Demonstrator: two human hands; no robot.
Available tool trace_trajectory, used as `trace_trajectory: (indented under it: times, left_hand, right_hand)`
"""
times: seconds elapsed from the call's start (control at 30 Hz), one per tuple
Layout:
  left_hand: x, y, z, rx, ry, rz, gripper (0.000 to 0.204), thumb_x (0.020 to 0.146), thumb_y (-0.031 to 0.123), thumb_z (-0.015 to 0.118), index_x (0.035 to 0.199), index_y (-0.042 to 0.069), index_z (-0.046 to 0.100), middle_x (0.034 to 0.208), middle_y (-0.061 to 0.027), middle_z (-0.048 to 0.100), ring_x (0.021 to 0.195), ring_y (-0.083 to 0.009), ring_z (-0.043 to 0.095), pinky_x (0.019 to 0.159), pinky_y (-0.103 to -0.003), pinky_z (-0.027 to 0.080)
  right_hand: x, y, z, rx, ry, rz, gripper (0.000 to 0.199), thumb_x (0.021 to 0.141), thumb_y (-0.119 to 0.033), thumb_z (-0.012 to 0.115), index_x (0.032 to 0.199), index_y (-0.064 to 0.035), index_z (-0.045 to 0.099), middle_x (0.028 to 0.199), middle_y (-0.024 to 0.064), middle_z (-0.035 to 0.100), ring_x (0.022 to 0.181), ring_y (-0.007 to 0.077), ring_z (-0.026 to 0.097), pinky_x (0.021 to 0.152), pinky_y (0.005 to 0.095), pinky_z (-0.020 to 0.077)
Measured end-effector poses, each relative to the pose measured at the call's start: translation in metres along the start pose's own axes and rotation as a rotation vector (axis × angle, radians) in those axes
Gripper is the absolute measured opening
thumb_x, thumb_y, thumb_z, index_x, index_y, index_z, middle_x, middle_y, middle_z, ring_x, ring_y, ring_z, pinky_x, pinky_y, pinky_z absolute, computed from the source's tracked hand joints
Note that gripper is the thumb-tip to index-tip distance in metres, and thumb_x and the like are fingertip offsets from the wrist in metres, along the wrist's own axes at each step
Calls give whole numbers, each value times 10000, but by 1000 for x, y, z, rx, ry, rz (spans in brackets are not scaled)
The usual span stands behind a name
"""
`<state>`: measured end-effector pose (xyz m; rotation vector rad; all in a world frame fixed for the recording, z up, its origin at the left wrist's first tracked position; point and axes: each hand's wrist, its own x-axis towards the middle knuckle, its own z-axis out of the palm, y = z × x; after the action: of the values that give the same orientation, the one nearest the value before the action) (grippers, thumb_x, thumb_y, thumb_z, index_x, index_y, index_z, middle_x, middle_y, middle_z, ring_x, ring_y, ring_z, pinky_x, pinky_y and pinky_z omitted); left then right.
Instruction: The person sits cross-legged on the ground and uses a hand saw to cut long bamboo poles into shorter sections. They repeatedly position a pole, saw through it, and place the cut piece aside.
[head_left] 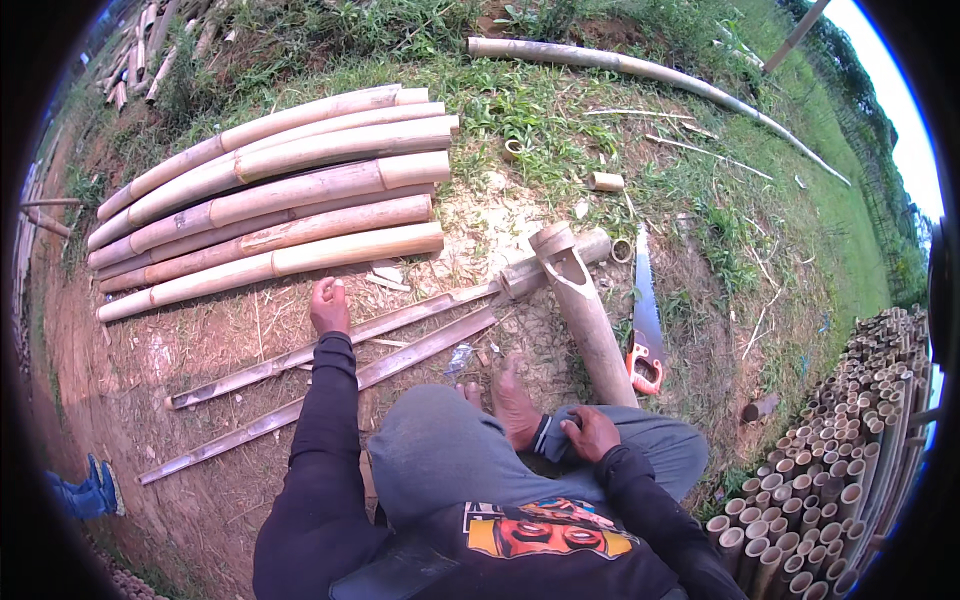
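My left hand (328, 305) is closed, its fingers curled with nothing showing in them, just below the near pole of a row of bamboo poles (330, 258). Beneath that forearm run two split bamboo strips; the upper strip (300, 357) reaches a thick bamboo piece (530, 276), and the lower strip (250, 427) lies nearer me. My right hand (592, 432) rests on my bent right leg, fingers loosely apart and holding nothing. Close to it, a notched bamboo post (590, 325) leans over the thick piece. An orange-handled handsaw (646, 320) lies to its right.
Bundled bamboo tubes (800, 490) stand at the lower right. A long pole (640, 68) lies across the far grass. Cut bamboo sections (606, 181) and thin slivers are scattered on the ground. Another person's blue-clad leg (85, 490) shows at the left edge.
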<state>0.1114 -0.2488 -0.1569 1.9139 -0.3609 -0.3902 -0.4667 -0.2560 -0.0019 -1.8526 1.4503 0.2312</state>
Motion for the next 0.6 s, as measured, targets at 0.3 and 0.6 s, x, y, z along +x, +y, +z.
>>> trace_trajectory:
  times: [0.3,0.6]
  left_hand:
    - [-243,-21,-30,475,-1238,-238,430,1102,390,577,1223,11,738,820,-51,720,751,-146,683,694,-304,553]
    - [-229,-29,-88,753,-1076,-74,405,1079,377,606,1240,27,730,875,-72,732,812,-194,698,743,-341,560]
  right_hand:
    - [6,10,4,163,188,-154,361,1068,-354,568,1061,-22,709,1020,260,732,1011,475,691,909,546,537]
    - [-58,1,-61,138,524,-274,314,954,-288,766,1182,-73,747,1069,189,730,989,390,718,870,481,567]
